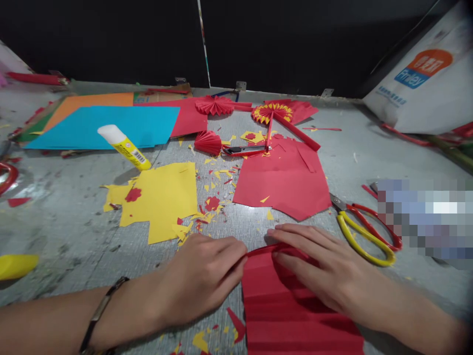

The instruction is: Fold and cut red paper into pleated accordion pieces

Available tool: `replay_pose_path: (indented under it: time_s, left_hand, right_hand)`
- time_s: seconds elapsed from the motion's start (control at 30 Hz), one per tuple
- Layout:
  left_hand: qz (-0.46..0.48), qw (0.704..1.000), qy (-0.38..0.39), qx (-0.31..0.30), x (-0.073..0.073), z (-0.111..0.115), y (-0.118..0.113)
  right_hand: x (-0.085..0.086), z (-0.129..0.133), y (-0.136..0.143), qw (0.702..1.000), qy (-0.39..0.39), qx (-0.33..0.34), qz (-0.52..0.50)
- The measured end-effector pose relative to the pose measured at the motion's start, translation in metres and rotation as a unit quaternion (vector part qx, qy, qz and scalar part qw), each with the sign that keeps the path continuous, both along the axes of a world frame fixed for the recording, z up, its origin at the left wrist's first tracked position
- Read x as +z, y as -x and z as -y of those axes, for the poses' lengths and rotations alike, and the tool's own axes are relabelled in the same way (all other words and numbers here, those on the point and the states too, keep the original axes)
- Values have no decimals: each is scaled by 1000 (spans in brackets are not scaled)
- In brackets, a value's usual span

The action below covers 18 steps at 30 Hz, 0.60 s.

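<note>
A sheet of red paper [295, 323] with several crosswise pleats lies in front of me, running off the bottom of the view. My left hand [210, 271] is closed at its far left corner, fingertips pinching the folded edge. Over the same far edge reaches my right hand [321, 271], its fingers beyond the fold and its thumb on the near side, gripping it. Part of the paper is hidden under that hand. Scissors [365, 234] with one yellow and one red handle lie just beyond my right hand.
Yellow paper [170, 197], cut red paper [284, 182] and a glue stick [127, 150] lie ahead among scraps. Farther back are a box cutter [246, 150], pleated red rosettes [214, 105] and blue sheets [111, 125]. A white bag [428, 98] stands right, by a black panel [295, 44].
</note>
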<state>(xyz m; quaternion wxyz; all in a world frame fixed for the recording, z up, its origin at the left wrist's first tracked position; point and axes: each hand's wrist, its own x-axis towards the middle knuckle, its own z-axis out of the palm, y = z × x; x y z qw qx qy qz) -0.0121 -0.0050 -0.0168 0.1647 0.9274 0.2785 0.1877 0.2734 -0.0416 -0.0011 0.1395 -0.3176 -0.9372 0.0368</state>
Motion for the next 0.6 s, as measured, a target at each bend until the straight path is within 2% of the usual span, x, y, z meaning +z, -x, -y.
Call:
replay_pose_path:
  time_s: [0.13, 0.33, 0.47, 0.6]
  left_hand:
    - [8, 1000, -11, -3, -3, -1, 0]
    - [-3, 1000, -19, -19, -2, 0, 1]
    - [-15, 997, -58, -51, 2, 0, 1]
    - [-21, 995, -58, -73, 4, -3, 1]
  right_hand:
    - [-5, 1, 1, 998, -36, -45, 14]
    - [3, 0, 1, 999, -37, 13, -12]
    - [7, 1, 7, 998, -44, 17, -29]
    - [5, 2, 10, 998, -41, 14, -39]
